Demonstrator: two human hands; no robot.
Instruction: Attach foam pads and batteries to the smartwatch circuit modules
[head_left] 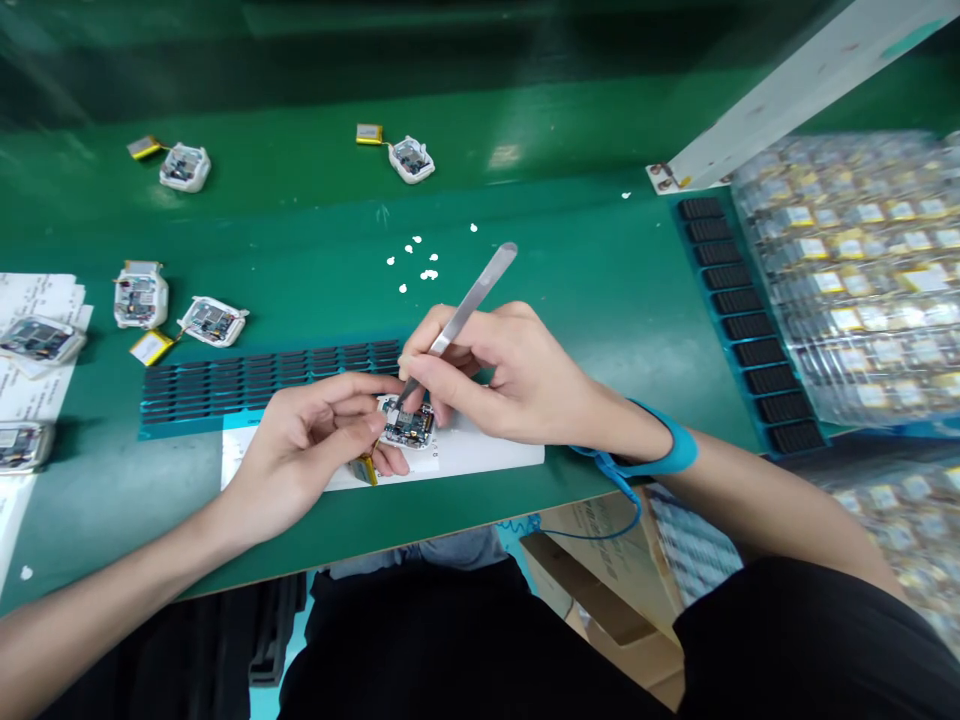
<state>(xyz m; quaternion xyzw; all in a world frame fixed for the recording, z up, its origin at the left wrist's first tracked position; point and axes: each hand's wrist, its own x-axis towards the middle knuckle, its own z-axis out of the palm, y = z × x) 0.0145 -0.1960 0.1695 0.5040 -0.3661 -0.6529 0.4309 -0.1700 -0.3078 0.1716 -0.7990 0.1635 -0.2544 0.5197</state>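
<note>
Head view: circuit modules (141, 297) and bagged batteries (847, 280) flank the hands (311, 450).

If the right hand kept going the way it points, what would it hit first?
Likely the small circuit board in a white plastic casing, since the right hand's steel tweezers sit at its edge; depth is hard to judge.

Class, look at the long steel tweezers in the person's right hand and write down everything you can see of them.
The long, flat, brushed-steel tweezers have a rounded end and narrow to a fine tip. They lie tilted, the rounded end up above the green work surface, the tip down. The person's right hand pinches them between thumb and fingers. The tip reaches the edge of the white-cased circuit board; whether it touches cannot be told.
</note>
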